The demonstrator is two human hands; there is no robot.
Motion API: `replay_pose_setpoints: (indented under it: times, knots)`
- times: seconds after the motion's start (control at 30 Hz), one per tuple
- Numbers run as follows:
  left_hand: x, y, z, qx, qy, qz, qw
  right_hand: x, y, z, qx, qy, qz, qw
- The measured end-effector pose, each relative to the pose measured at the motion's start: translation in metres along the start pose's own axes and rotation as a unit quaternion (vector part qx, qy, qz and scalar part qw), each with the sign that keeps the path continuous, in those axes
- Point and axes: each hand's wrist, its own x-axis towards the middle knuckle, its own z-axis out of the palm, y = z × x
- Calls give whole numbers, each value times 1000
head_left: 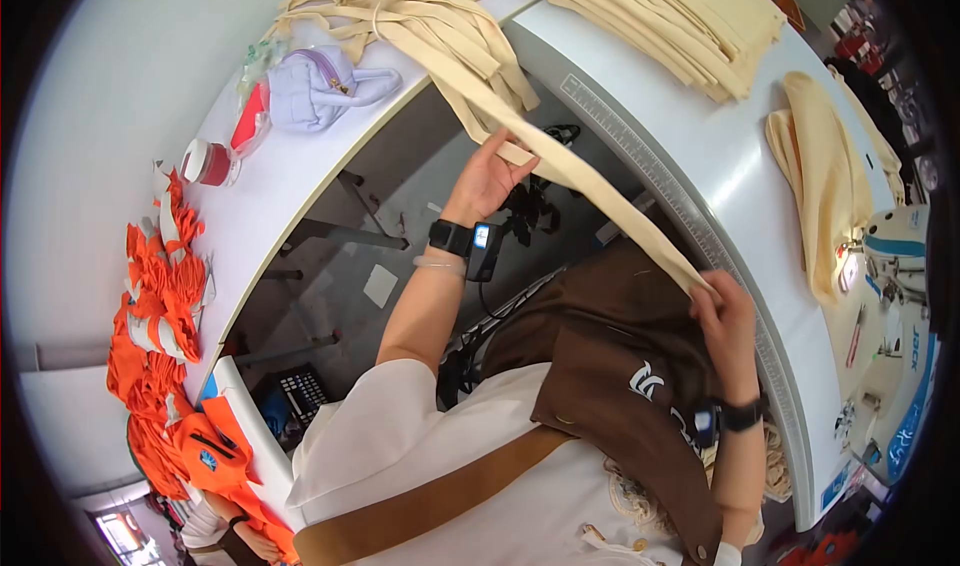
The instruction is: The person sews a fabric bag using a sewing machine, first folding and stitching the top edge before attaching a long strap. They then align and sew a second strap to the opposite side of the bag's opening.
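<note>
A long cream fabric strap [610,201] is stretched between my two hands above my lap. My left hand [483,178] grips it partway along, thumb and fingers closed around the cloth. At the strap's near end, my right hand [725,316] pinches it between thumb and fingers. Beyond my left hand the strap runs up to a loose heap of cream straps [440,31] on the table, and a second layer of strap hangs beside it. A clear ruler [640,141] lies along the sewing table's edge, close to the strap.
Stacked cream fabric pieces [650,16] and a folded cream cloth [820,176] lie on the white sewing table [720,156]. A sewing machine [895,241] stands at right. A lilac bag [315,91], a red-and-white jar [207,163] and orange garments [160,316] are at left, near another person's arm [255,538].
</note>
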Motion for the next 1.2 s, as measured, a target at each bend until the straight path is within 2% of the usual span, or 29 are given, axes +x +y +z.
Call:
replay_pose_setpoints:
  times: [0.03,0.07,0.17,0.23,0.27,0.3,0.33,0.4,0.43,0.47,0.5,0.57,0.6,0.63,0.67,0.7,0.77,0.83,0.87,0.9,1.0,1.1,1.13,1.2]
  knots:
    - [7,11,8,-18,2,4,1000,-16,0,-17,2,28,30,999]
    - [9,14,16,16,33,52,998,-32,4,-33,15,24,64,998]
    - [24,23,-4,-12,4,34,999,-84,20,-88,10,15,162,987]
    - [23,25,-4,84,63,3,994,-141,58,-134,-13,91,158,983]
    - [21,25,-5,145,78,-18,986,-171,70,-149,136,196,141,961]
    - [19,24,-5,206,91,-39,974,-202,81,-162,279,296,119,906]
    - [11,21,4,280,123,-73,949,-242,100,-189,369,289,77,880]
    - [6,15,3,467,92,-146,867,-320,147,-236,520,391,-29,759]
    - [4,13,2,554,71,-179,810,-361,176,-257,570,490,-93,653]
    - [4,8,-4,605,42,-197,770,-442,243,-308,558,505,-138,644]
    - [0,8,1,630,-16,-215,746,-482,262,-314,518,555,-237,606]
    - [-13,11,27,669,-134,-243,689,-496,209,-290,508,486,-301,644]
    - [-23,15,50,647,-174,-245,701,-425,136,-246,365,642,-219,637]
    - [-32,18,77,623,-217,-248,709,-354,63,-202,225,769,-73,593]
    - [-38,16,99,600,-253,-242,719,-411,121,-234,221,677,-96,695]
    - [-44,12,120,575,-289,-238,728,-378,110,-218,154,674,-40,721]
    - [-56,-3,162,529,-353,-218,740,-272,68,-168,69,592,49,801]
    - [-69,-27,206,488,-404,-188,751,-195,39,-126,30,452,55,890]
    - [-72,-39,225,499,-412,-205,734,-165,21,-112,82,322,53,942]
    - [-76,-55,238,504,-428,-178,729,-136,12,-95,57,280,-31,958]
    - [-86,-99,270,522,-465,-67,712,-95,11,-78,-6,209,-91,974]
    - [-83,-127,286,461,-447,-132,755,-80,15,-70,21,199,-103,974]
    - [-76,-136,284,464,-432,-155,758,-80,15,-70,27,196,-74,978]
    - [-71,-145,283,455,-418,-147,773,-80,19,-65,113,226,-58,966]
